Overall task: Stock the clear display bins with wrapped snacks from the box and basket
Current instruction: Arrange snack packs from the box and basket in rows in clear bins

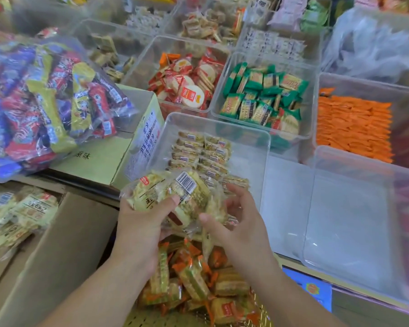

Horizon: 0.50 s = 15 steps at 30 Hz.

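Fingers of left hand (139, 223) and right hand (241, 223) around snacks (175, 190) at near rim of clear bin (248, 166), right half bare.

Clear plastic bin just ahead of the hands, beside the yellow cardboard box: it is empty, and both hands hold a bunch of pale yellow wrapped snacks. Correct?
Not empty: the head view shows the clear plastic bin holding two rows of pale yellow wrapped snacks on its left side. The rest stands: yellow cardboard box beside it, left hand and right hand holding the bunch.
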Each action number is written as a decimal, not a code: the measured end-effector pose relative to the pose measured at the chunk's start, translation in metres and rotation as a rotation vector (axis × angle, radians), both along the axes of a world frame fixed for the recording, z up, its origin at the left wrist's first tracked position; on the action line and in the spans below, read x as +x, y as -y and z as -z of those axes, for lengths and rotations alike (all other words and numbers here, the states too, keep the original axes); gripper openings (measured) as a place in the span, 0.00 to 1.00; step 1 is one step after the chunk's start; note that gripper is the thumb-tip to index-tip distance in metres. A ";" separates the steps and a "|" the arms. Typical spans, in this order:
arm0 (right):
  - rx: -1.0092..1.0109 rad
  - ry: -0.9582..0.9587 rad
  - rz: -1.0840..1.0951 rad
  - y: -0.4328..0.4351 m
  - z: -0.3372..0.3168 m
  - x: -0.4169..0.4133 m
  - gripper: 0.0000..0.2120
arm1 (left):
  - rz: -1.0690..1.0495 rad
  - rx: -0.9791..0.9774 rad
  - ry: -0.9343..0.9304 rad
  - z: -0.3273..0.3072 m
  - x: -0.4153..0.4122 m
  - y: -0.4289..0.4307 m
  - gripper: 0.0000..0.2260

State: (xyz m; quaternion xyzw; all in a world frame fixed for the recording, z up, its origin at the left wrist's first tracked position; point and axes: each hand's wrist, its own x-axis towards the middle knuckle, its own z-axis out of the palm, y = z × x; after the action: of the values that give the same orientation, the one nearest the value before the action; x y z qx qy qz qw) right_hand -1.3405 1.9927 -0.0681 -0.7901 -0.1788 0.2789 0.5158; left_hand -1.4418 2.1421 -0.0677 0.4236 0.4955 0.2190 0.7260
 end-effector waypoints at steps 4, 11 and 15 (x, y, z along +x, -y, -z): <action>-0.037 -0.070 0.046 -0.007 0.005 0.017 0.17 | 0.024 -0.052 -0.014 -0.002 0.003 0.002 0.43; -0.120 0.184 0.024 -0.009 -0.007 0.096 0.18 | -0.051 -0.096 0.055 -0.003 0.007 -0.019 0.39; -0.363 0.602 -0.156 -0.027 -0.004 0.143 0.25 | -0.055 -0.155 0.066 0.003 0.009 -0.028 0.54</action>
State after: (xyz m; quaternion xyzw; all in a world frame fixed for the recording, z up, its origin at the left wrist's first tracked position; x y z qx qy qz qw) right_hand -1.1972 2.0201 -0.0638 -0.8995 -0.3302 0.0994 0.2682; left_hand -1.4327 2.1700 -0.0703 0.3448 0.4983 0.2136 0.7663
